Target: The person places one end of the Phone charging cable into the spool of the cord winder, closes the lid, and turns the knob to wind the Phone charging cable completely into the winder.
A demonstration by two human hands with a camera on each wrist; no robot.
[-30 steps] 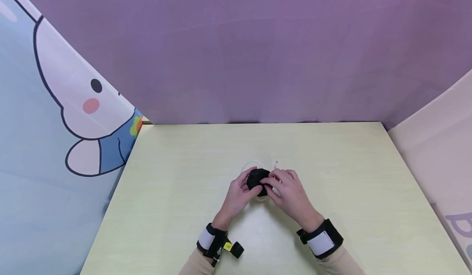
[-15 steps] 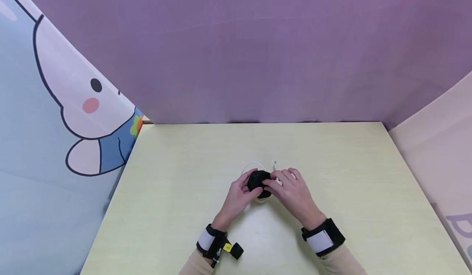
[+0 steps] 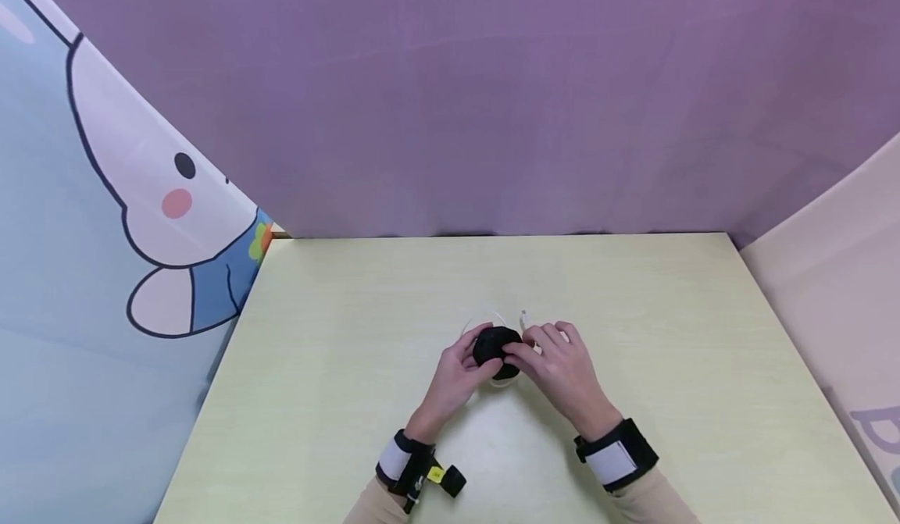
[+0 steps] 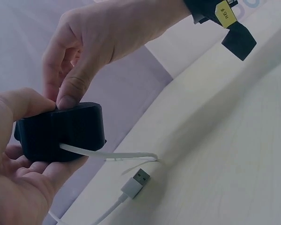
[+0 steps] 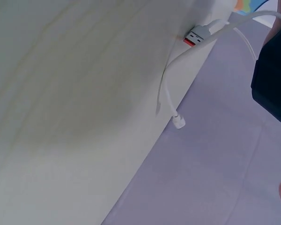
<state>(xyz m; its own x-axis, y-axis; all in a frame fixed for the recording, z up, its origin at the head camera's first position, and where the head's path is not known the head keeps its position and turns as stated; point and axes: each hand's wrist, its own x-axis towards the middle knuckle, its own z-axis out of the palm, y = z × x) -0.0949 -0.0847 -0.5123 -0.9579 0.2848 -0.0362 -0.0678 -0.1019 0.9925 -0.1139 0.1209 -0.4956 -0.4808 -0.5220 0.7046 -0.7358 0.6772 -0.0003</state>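
My left hand (image 3: 453,376) grips a small black rounded box (image 3: 495,343), thumb on its near side and fingers beneath. At the box's right edge, my right hand (image 3: 558,364) pinches it with thumb and bent fingers; in the left wrist view the right thumb (image 4: 70,96) presses on its top edge. A white cable (image 4: 117,154) comes out of the box's side and loops below it. Its USB plug (image 4: 135,183) hangs under the box in the left wrist view. A smaller white connector (image 5: 178,121) dangles at another end in the right wrist view.
The pale wooden table (image 3: 337,313) lies under both hands. A purple cloth (image 3: 492,118) hangs behind its far edge, and a cartoon-printed cloth (image 3: 155,235) at the left. Both wrists wear black straps; a small camera (image 3: 453,480) juts from the left one.
Both hands and the black box have shifted slightly right and toward me. Less of the cable loop shows beyond the box. The grip looks the same.
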